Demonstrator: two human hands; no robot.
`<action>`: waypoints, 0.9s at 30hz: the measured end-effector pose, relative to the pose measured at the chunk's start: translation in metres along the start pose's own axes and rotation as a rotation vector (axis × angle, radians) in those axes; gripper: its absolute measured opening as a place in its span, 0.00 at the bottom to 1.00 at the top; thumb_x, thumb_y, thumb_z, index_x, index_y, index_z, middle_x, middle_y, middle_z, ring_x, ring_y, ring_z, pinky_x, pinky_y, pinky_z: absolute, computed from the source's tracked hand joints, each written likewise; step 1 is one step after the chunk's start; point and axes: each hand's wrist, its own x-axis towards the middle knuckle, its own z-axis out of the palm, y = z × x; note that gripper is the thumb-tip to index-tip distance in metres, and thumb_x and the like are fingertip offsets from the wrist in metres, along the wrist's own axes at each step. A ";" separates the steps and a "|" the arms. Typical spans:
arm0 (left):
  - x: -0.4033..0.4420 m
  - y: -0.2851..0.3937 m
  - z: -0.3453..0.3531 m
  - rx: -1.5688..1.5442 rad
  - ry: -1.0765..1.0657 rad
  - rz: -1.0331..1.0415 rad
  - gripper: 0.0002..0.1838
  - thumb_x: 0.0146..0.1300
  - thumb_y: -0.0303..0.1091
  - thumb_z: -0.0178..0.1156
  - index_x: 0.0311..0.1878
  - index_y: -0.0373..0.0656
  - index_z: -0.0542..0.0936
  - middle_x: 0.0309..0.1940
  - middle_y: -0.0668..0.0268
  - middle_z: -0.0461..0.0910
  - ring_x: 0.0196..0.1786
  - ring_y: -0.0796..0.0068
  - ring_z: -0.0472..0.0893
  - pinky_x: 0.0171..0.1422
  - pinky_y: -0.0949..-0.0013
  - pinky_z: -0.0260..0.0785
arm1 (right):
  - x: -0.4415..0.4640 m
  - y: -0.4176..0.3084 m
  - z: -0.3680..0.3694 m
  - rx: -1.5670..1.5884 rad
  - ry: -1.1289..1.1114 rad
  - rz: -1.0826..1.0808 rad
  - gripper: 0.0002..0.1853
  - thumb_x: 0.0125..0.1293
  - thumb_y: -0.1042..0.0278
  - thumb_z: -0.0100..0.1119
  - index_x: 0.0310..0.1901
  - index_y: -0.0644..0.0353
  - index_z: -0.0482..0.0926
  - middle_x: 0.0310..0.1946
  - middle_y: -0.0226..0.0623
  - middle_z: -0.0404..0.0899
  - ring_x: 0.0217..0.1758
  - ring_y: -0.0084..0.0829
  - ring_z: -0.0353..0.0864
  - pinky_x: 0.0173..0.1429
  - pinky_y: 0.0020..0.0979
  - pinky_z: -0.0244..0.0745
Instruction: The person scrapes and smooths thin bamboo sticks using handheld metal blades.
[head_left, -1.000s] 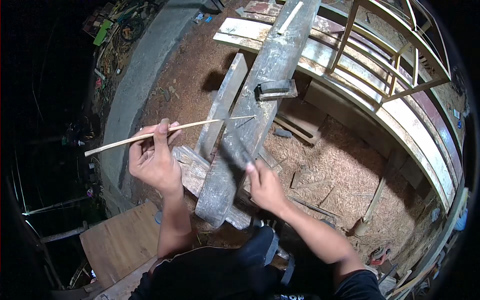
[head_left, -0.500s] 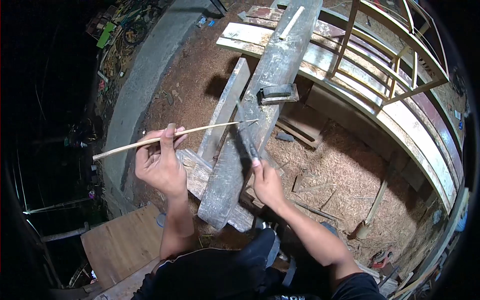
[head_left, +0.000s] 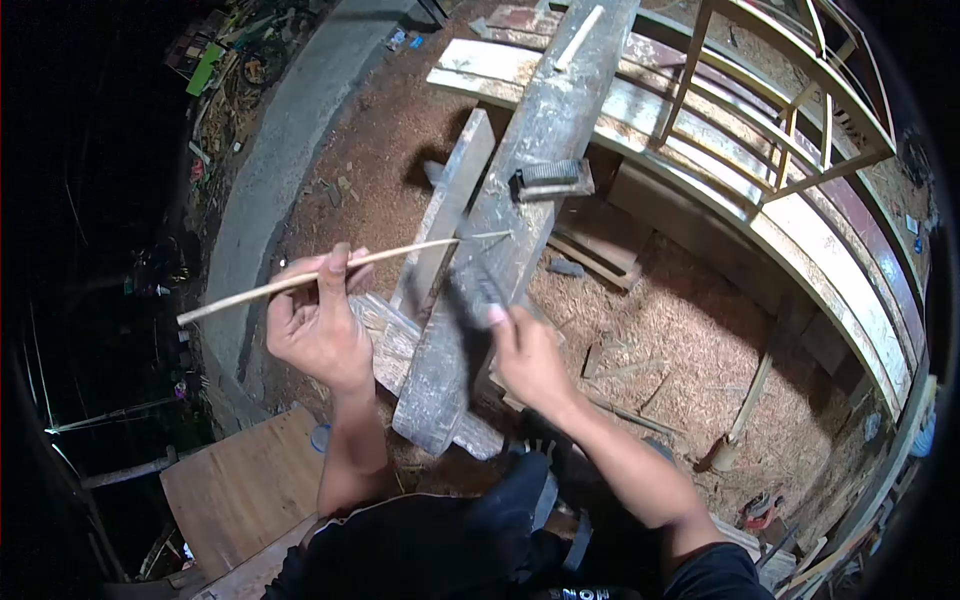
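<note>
On the head cam I've got the left hand out past the table's left edge, thumb and fingers pinched on a thin wooden stick. Its fat end points away from the table, and its skinny end reaches over the tabletop; can't tell if the tip touches. My right hand is by the table's right edge, fingers wrapped round a dark tool. That one's pretty blurred over the table, so I can't say whether it's on the stick. Farther up the table sits a ridged block, and beyond that a pale strip lies on top. Right of the table there's a shavings-covered floor plus a slatted wooden frame.
</note>
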 end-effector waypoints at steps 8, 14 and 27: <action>0.003 0.001 0.005 0.022 0.004 -0.037 0.09 0.70 0.21 0.64 0.47 0.24 0.80 0.39 0.50 0.84 0.40 0.57 0.89 0.43 0.60 0.90 | 0.005 0.023 0.004 0.121 -0.031 0.089 0.22 0.82 0.56 0.46 0.40 0.69 0.77 0.19 0.51 0.75 0.23 0.47 0.80 0.33 0.48 0.72; -0.001 0.002 0.007 0.007 -0.012 -0.026 0.09 0.71 0.25 0.63 0.46 0.24 0.80 0.40 0.49 0.83 0.41 0.57 0.89 0.44 0.59 0.90 | -0.010 -0.028 -0.011 0.155 -0.167 -0.141 0.17 0.79 0.58 0.50 0.42 0.68 0.74 0.24 0.66 0.77 0.33 0.69 0.81 0.36 0.57 0.73; 0.002 -0.003 0.006 0.010 0.003 0.009 0.06 0.69 0.21 0.63 0.42 0.25 0.79 0.38 0.51 0.83 0.39 0.58 0.89 0.41 0.60 0.90 | -0.011 -0.008 -0.003 0.172 -0.142 -0.222 0.20 0.80 0.55 0.48 0.40 0.68 0.72 0.23 0.63 0.76 0.32 0.63 0.82 0.40 0.55 0.73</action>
